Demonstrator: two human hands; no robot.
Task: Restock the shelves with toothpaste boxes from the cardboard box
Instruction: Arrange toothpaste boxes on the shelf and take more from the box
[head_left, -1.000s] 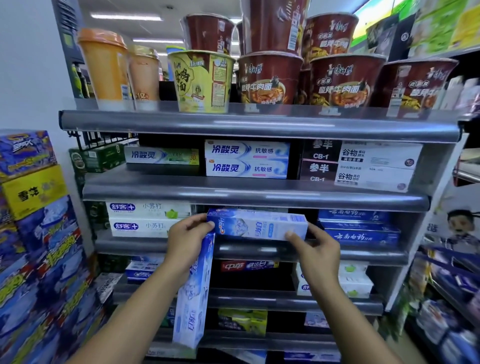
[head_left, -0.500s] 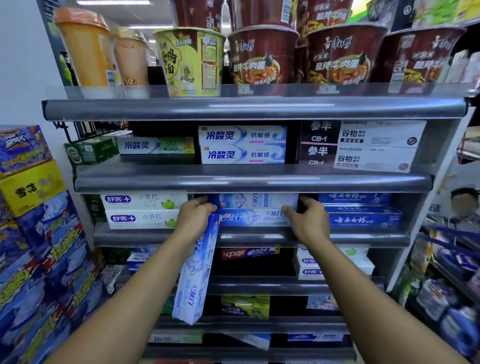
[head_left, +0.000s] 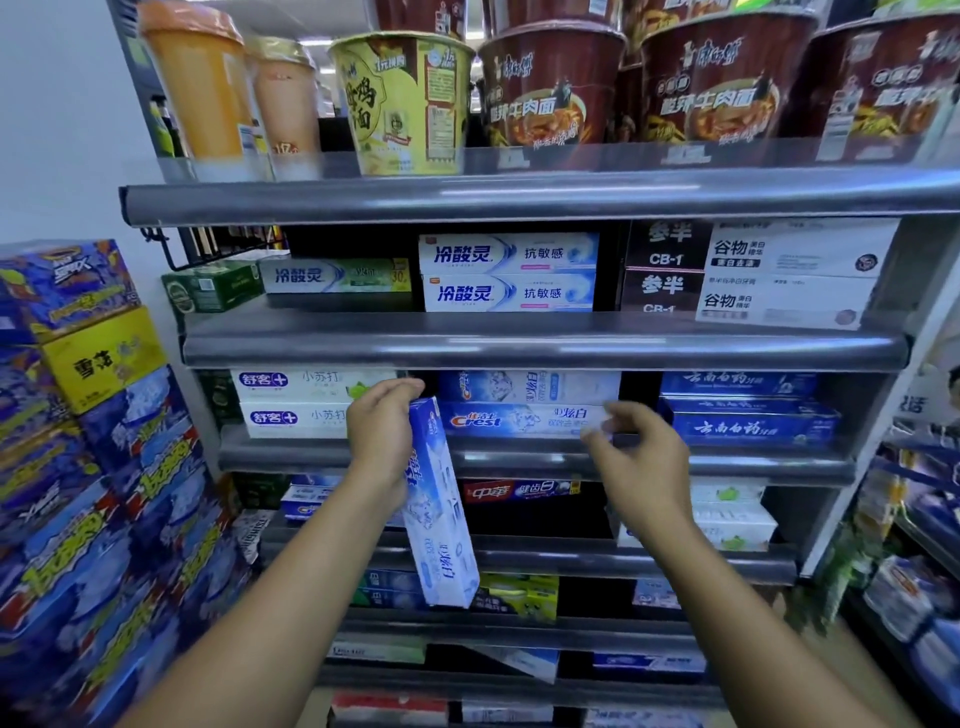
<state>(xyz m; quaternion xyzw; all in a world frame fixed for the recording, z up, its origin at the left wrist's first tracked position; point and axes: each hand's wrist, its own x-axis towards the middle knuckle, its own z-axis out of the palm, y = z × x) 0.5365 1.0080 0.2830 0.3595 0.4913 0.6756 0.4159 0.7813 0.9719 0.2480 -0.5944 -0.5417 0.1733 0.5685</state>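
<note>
Both hands have drawn back from the shelf (head_left: 519, 460) since 0.5 s ago, leaving the placed box (head_left: 530, 387) seated on the Crest box (head_left: 524, 418).

At left the bay holds 2 white boxes (head_left: 296, 400), stacked. The left hand (head_left: 382, 441) grips the spare toothpaste box (head_left: 441, 519), which hangs upright before the shelf lip. The middle stack of 2 looks close under the shelf above. The right hand (head_left: 639, 462) is blurred, fingers loosely curled and holding nothing. Dark-blue boxes (head_left: 748, 415) fill the right bay.

Recommendation: turn the spare level with its label outward, support its far end, and slide it in squarely. The cardboard box is not in view.
</note>
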